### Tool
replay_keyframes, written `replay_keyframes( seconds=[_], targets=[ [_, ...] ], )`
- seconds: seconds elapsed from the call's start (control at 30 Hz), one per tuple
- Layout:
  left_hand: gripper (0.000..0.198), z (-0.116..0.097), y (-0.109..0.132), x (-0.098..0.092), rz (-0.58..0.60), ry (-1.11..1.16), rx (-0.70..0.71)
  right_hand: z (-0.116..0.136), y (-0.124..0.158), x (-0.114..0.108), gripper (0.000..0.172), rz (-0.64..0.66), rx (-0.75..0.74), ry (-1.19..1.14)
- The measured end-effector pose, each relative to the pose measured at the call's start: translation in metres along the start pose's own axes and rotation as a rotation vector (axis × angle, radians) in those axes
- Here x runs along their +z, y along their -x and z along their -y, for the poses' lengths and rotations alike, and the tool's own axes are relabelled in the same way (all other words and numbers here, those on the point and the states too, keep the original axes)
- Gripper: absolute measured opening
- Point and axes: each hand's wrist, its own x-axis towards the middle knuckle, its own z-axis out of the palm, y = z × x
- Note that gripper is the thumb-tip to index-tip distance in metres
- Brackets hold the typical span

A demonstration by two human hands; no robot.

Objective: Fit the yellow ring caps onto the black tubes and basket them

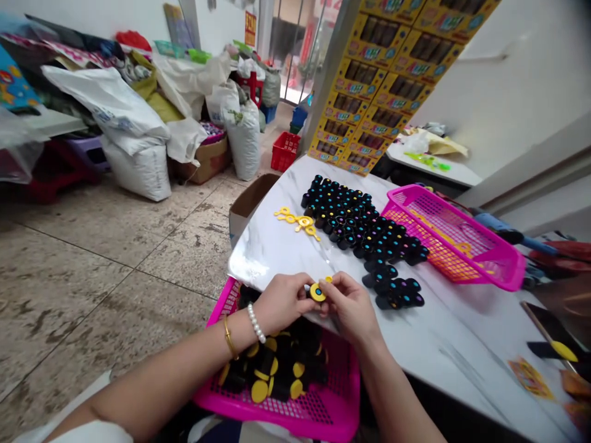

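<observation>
Just over the table's near edge, both my hands meet at a small black cylinder piece topped by a yellow ring [314,294] with a blue dot in its middle. My left hand [287,300] grips it from the left, fingers closed. From the other side my right hand [354,307] pinches the yellow ring at its edge. Below my hands, a pink basket [332,403] holds many black cylinders with yellow ends [260,390]. Beyond them on the table stand rows of black cylinders [351,215] with coloured dots on top. Linked yellow rings [305,222] lie left of those rows.
A white marble-look table [462,351] carries a second pink basket [503,271] with yellow parts. Stacked yellow boxes [364,117] rise at its back. A cardboard box [252,200] stands beside the table on the left. White sacks [136,160] sit on the floor. A phone [549,323] lies at right.
</observation>
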Motion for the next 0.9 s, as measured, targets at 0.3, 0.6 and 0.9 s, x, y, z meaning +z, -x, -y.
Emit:
replay_keyframes(
  seconds=[0.3, 0.6, 0.9],
  targets=[
    [0.024, -0.008, -0.007, -0.012, 0.08, 0.079, -0.052, 0.005, 0.008, 0.005, 0.038, -0.032, 0.11, -0.023],
    [0.025, -0.005, -0.001, -0.005, 0.018, 0.032, 0.043, 0.0, 0.009, 0.009, 0.031, -0.054, 0.007, 0.016],
    [0.02, -0.001, 0.006, 0.002, -0.092, -0.054, 0.178, -0.001, 0.006, -0.016, 0.035, -0.06, 0.116, -0.1]
  ],
)
